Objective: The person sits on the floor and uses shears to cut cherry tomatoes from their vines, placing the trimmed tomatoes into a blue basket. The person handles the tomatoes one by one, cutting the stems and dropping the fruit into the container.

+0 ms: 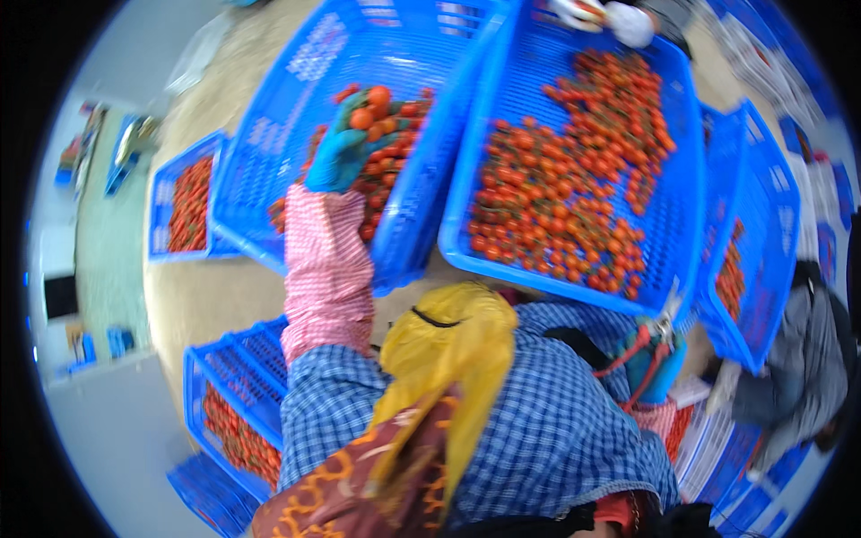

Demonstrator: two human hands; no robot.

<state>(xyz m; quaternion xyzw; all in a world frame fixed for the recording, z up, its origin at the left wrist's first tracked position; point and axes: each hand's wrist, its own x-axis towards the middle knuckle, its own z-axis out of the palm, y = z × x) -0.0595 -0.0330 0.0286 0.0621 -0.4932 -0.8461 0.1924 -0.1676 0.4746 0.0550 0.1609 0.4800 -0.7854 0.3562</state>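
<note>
My left hand, in a teal glove below a pink checked sleeve, reaches into the left blue crate. Its fingers curl round a few cherry tomatoes, and more tomatoes on stems lie beneath it. At the lower right, near the front corner of the right blue crate, is my right hand, also gloved in teal. It is closed on small snips with red handles, the metal blades pointing up toward the crate. Loose cherry tomatoes cover much of that crate's floor.
Another person's white-gloved hand is at the far rim of the right crate. A crate of tomatoes stands at the left, another at the lower left, and one at the right. Someone in grey is at the far right.
</note>
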